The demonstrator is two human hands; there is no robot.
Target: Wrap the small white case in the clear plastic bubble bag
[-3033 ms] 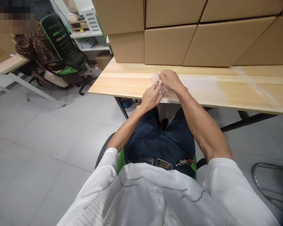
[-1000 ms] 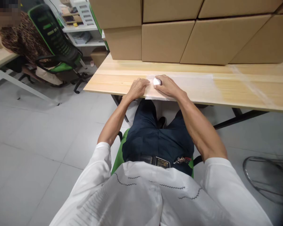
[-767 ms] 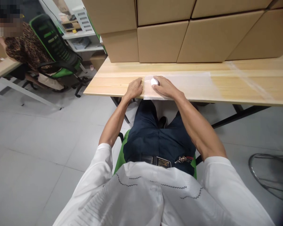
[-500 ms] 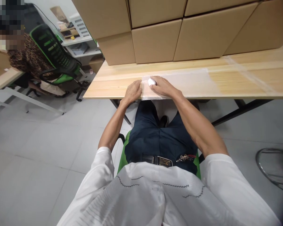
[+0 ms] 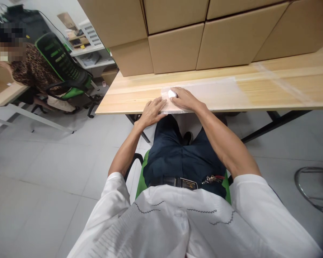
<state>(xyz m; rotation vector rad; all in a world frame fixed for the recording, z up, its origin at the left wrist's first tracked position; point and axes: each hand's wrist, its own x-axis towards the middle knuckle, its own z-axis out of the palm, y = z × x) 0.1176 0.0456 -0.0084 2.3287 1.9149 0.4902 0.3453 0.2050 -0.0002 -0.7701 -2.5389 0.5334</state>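
Observation:
A thin, see-through whitish film sheet [image 5: 220, 89] lies along the front of the wooden table [image 5: 126, 91], its near left part reaching the edge. A small white rounded object [image 5: 172, 94] rests on the left part of that sheet. Thumb and fingers of my right hand [image 5: 187, 99] close round this object from the right; its underside is hidden. My left hand [image 5: 152, 111] lies flat with fingers apart at the sheet's left end, fingertips touching it and thumb along the table edge.
Stacked brown cardboard boxes [image 5: 177, 50] line the back of the table. Over at the left, a person in a leopard-print top [image 5: 39, 68] sits on a green and black chair [image 5: 61, 64] at another table. A white shelf [image 5: 93, 50] stands behind. Metal tubing [image 5: 301, 190] shows at right.
My left hand has slid slightly down and right, its fingers spreading and thumb moving out to the table edge. My right hand and the white object stay nearly in place. The seated person has shifted.

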